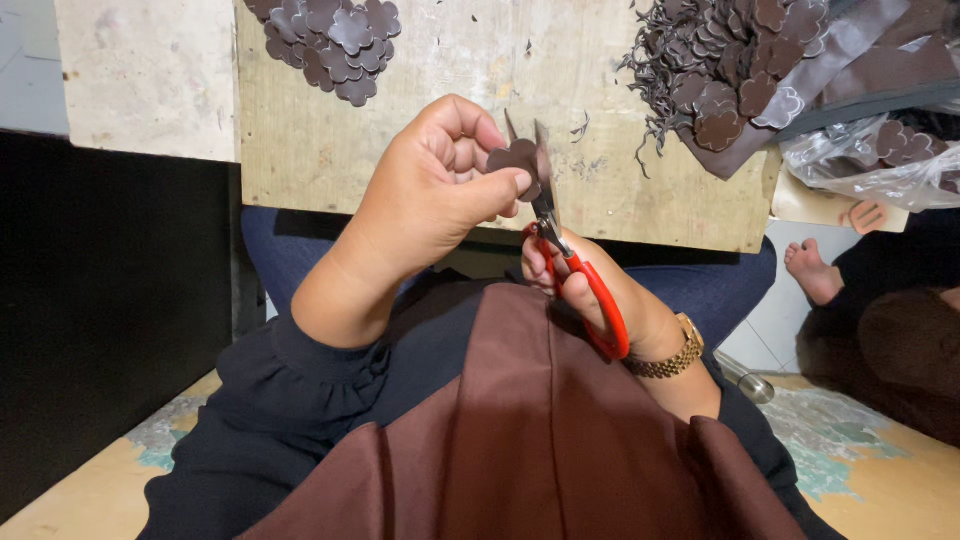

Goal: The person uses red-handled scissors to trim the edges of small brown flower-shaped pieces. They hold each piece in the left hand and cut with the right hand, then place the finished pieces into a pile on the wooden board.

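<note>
Brown cloth [520, 440] in lap, L hand [440, 195] pinching flower cutout [516, 160], R hand [600, 300] gripping red scissors [585, 285] at 6 o'clock, mid-trim; next snip wants piece turned.

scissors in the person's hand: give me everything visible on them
The scissors are small, with red loop handles and short grey metal blades. The right hand grips the handles, fingers through the loop. The blades point up and stand open around the edge of a dark brown flower-shaped piece pinched in the left hand. They are held above the lap, before a wooden board.
</note>
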